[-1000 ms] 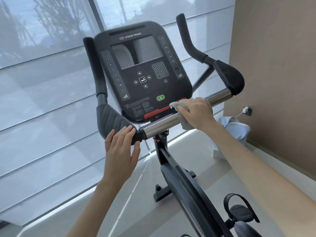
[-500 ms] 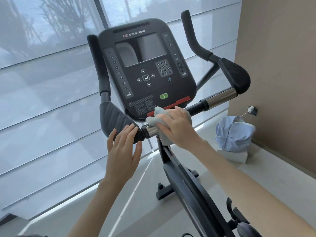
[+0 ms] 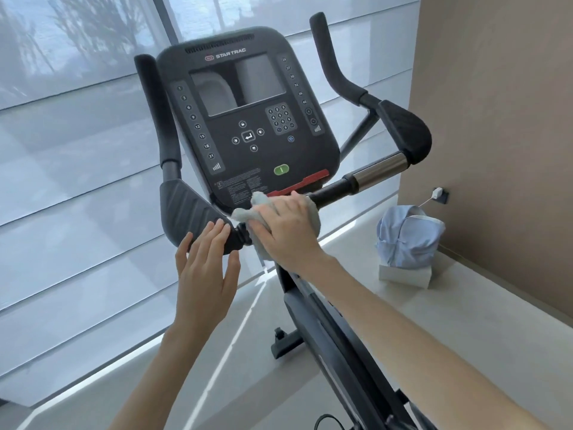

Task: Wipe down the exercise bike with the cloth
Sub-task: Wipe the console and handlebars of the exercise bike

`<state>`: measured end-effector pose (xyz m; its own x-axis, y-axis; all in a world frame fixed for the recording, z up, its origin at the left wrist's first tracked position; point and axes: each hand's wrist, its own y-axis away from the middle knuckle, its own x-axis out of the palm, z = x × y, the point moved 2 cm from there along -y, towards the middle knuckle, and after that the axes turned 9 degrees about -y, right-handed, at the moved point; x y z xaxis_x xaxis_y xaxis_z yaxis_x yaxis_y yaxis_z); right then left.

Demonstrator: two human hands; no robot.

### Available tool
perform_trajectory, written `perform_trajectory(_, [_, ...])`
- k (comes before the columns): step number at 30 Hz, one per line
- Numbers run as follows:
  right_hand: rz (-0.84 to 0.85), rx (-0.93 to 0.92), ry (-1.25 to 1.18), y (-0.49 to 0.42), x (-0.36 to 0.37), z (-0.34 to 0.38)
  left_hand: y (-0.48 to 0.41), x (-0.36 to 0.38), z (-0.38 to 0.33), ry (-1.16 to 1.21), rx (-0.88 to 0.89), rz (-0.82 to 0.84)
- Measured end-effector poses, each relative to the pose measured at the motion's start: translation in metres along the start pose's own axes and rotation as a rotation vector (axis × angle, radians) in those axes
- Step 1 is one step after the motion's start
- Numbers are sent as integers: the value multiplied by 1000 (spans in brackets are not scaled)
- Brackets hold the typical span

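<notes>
One pale grey cloth (image 3: 245,213), bunched and soft, wraps the crossbar (image 3: 330,193) of the one black exercise bike (image 3: 325,333), just below its console (image 3: 248,119). The right hand (image 3: 285,234) curls round it, gripping. The left hand (image 3: 206,268), fingers straight and together, rests on the left pad (image 3: 186,209). Open floor (image 3: 93,386) lies left; one blue bag (image 3: 406,240) sits right, by the wall (image 3: 496,119).

The cloth (image 3: 245,214) and right hand (image 3: 286,231) hid part of the handlebar (image 3: 378,170), and the exercise bike (image 3: 325,330) ran off the bottom edge.
</notes>
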<state>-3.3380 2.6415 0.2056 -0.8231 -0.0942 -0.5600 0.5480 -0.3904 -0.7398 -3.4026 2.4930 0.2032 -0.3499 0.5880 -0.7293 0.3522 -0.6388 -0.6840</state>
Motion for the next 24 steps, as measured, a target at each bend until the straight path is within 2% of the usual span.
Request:
perform_trajectory(4, [-10,-229,-49,17,12,0,-2,-2,-5,-15,-29,-10])
perform_trajectory(6, [-31,-262,-49,18,4,-21,-1,-4,-5,-18,-33,-7])
perform_trajectory(11, [-139,-54,-103,3,-28,-87,0,-6,-6,-24,-26,16])
perform_trajectory(15, [-168,51,-18,-13,-36,-86,0,-5,-3,-36,-3,18])
perform_trajectory(18, [-118,139,57,-20,-30,-54,1,-5,1,-56,36,17])
perform_trajectory(24, [162,-24,70,-29,1,16,2,-8,9,-152,107,-5])
